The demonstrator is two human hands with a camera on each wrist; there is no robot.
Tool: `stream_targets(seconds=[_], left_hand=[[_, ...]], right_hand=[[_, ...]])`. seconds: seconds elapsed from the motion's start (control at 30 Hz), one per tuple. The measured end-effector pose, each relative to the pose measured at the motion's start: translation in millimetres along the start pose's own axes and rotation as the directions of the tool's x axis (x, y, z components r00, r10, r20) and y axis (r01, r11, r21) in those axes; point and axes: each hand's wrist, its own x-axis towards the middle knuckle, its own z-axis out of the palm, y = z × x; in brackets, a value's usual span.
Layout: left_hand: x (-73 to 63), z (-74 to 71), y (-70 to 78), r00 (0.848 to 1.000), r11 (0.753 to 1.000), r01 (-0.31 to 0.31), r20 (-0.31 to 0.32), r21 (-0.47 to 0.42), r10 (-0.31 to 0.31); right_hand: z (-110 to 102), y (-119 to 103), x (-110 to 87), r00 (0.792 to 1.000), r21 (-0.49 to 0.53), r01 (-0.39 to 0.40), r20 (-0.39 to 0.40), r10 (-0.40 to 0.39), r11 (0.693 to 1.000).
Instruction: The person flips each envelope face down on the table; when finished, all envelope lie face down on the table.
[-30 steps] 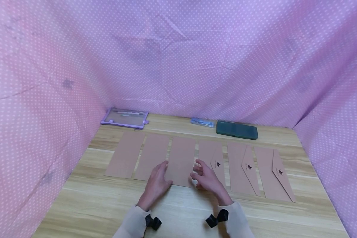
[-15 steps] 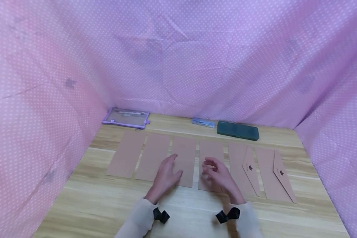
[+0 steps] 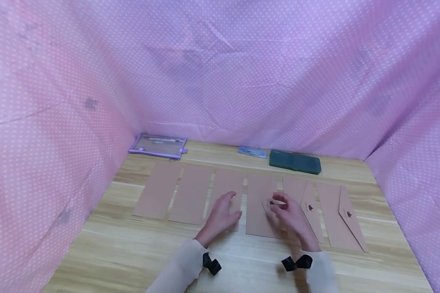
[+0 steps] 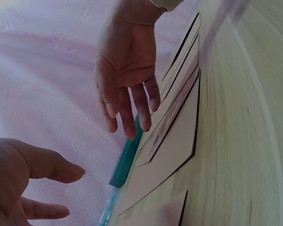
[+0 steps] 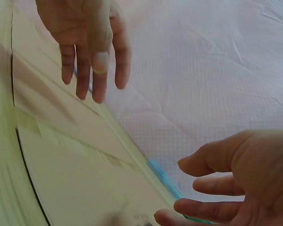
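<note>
Left hand (image 3: 220,216) and right hand (image 3: 293,214) hover, fingers (image 4: 126,115) parted, over envelopes (image 3: 257,211) spaced along the table (image 3: 132,252); the right partly hides a crown print (image 3: 271,202).

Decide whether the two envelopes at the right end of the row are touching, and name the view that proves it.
Apart: the head view plainly shows a strip of bare wooden tabletop between the rightmost envelope and its neighbouring envelope.

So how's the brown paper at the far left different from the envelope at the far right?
The left paper shows a plain face; the right envelope shows a flap with a black crown. The left paper lies near the purple pouch; the right envelope, near the green case. Both are brown, oblong and flat on the table.
</note>
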Motion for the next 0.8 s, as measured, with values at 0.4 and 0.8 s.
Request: stream_targets(seconds=[0.4,0.8], left_hand=[[5.9,25.0,9.4,1.000,0.993,0.024,0.023,-0.113,-0.022],[7.5,43.9,18.6,0.997,0.984,0.073,0.034,-0.163,-0.069]], right_hand=[[-16.1,16.2,4.3,0.998,-0.141,0.060,-0.028,-0.065,0.988],[-5.3,20.7,10.3,0.975,-0.331,0.213,0.007,-0.224,0.919]])
